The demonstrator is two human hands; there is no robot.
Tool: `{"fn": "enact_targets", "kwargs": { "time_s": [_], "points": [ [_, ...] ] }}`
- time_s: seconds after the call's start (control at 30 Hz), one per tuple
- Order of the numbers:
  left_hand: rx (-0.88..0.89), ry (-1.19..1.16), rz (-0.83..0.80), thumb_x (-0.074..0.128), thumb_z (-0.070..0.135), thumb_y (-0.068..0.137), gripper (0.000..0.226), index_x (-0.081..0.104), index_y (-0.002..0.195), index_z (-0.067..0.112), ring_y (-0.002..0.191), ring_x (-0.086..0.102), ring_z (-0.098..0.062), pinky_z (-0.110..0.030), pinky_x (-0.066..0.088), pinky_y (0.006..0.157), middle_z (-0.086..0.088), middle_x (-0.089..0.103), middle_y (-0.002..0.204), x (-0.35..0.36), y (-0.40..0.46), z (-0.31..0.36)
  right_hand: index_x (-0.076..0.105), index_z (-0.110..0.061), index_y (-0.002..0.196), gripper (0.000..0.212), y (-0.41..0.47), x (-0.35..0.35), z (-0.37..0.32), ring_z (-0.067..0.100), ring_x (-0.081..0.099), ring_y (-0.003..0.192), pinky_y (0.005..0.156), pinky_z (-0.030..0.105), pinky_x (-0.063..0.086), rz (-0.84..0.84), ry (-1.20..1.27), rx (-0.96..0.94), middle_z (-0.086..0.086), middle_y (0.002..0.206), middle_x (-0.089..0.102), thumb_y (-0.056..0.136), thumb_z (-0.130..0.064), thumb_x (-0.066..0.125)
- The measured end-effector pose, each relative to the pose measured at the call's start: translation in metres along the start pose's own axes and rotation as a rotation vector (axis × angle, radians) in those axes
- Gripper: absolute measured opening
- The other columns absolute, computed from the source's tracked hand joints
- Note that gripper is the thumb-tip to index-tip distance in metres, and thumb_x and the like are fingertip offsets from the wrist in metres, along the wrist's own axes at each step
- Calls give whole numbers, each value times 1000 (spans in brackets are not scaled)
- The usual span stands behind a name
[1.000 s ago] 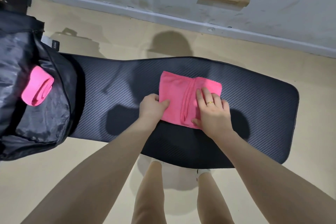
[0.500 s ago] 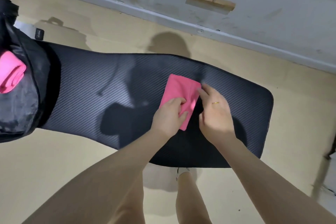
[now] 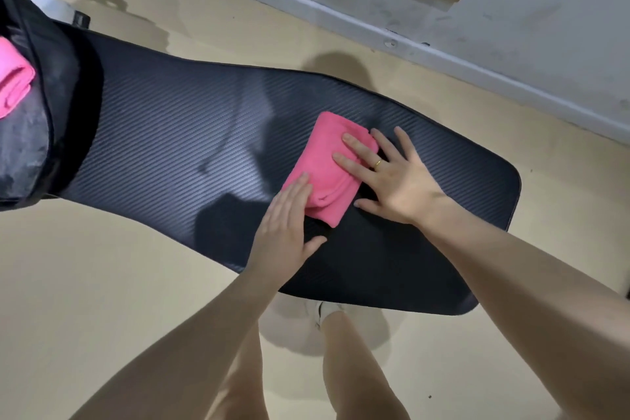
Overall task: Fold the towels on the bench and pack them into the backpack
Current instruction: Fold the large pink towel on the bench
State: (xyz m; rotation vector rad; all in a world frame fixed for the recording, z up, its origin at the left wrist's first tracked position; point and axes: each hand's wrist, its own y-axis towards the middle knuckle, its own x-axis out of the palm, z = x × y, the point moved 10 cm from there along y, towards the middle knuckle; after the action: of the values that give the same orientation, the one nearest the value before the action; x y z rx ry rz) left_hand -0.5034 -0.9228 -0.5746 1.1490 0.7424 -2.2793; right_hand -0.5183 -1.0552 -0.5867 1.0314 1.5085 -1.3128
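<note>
A pink towel (image 3: 327, 160), folded into a narrow strip, lies on the black padded bench (image 3: 177, 147). My right hand (image 3: 388, 177) rests flat with spread fingers on the towel's right side. My left hand (image 3: 286, 225) lies flat against the towel's near left edge, fingers together. Neither hand grips the cloth. At the bench's left end stands the open black backpack (image 3: 30, 147), partly cut off by the frame. A second folded pink towel (image 3: 13, 82) sits inside it.
The bench runs from upper left to lower right over a beige floor (image 3: 85, 283). A grey wall (image 3: 511, 27) with a skirting runs behind it. My legs and a white shoe (image 3: 324, 310) show below the bench's near edge.
The towel has been folded from a wide rectangle into a narrow strip. Both hands have gone from pinching the cloth to lying flat on it. The view has shifted right.
</note>
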Motion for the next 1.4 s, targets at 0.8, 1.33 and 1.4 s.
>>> {"fn": "enact_targets", "kwargs": {
  "time_s": [0.8, 1.33, 1.4],
  "points": [
    [-455, -610, 467, 40, 39, 84, 28, 61, 86, 21, 70, 54, 10, -2, 38, 67, 22, 58, 76, -194, -63, -104, 45, -20, 130, 62, 71, -146, -154, 14, 59, 105, 92, 32, 46, -111, 823, -112, -8, 120, 62, 78, -50, 63],
    [-437, 254, 261, 62, 19, 80, 43, 53, 119, 6, 104, 53, -34, -41, 43, 81, -14, 58, 114, -355, -65, -327, 54, -18, 107, 30, 251, -194, -256, 17, 58, 89, 77, 30, 49, 2, 1201, 408, -5, 94, 60, 84, -34, 64],
    [-412, 482, 122, 73, 26, 69, 57, 53, 119, 6, 102, 57, -32, -37, 47, 78, -13, 59, 113, -343, -49, -351, 54, -14, 104, 28, 267, -183, -256, 20, 58, 89, 78, 34, 48, 16, 1219, 469, -3, 91, 59, 85, -33, 63]
  ]
}}
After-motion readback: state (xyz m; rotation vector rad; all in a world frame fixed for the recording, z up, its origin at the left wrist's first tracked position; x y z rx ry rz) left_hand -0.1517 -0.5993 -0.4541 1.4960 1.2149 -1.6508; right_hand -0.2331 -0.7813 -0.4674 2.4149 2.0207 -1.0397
